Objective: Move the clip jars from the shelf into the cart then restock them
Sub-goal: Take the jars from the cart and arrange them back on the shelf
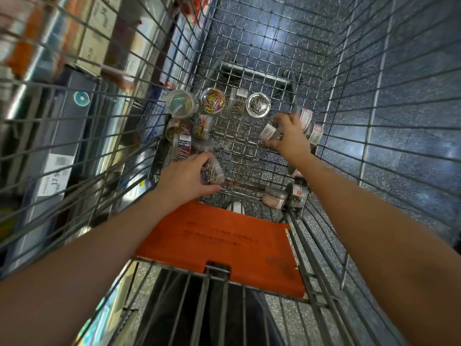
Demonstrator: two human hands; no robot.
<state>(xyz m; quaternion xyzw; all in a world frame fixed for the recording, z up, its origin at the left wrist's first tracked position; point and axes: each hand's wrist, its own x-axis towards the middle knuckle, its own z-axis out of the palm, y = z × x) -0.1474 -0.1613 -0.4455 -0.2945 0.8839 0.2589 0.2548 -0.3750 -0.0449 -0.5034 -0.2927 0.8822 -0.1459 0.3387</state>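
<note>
Both hands reach down into a wire cart [249, 71] seen from above, its mesh floor showing the speckled dark floor [411, 108] beneath. The left hand [184, 177], at the centre of the frame, grips a clear jar of mixed clips [212, 171] lying on its side, fingers curled round it. The right hand [289, 136], right of centre, grips a clear jar with a white label [269, 132], also tilted over; what is inside it cannot be made out.

More clip jars lie on the cart floor. Above the left hand sits a cluster of jars of coloured paper clips [189, 131], some upright and some on their sides, touching one another. Next to them, toward the upper centre, stands an open-looking jar of silver clips [258, 105] and a jar of brownish clips [237, 103]. Just beyond the right hand are labelled jars [314, 132] — and two more labelled jars [287, 197] lie below it, near an orange seat flap [224, 245]. Blurred shelves of boxes [62, 71] fill the left of the frame.
</note>
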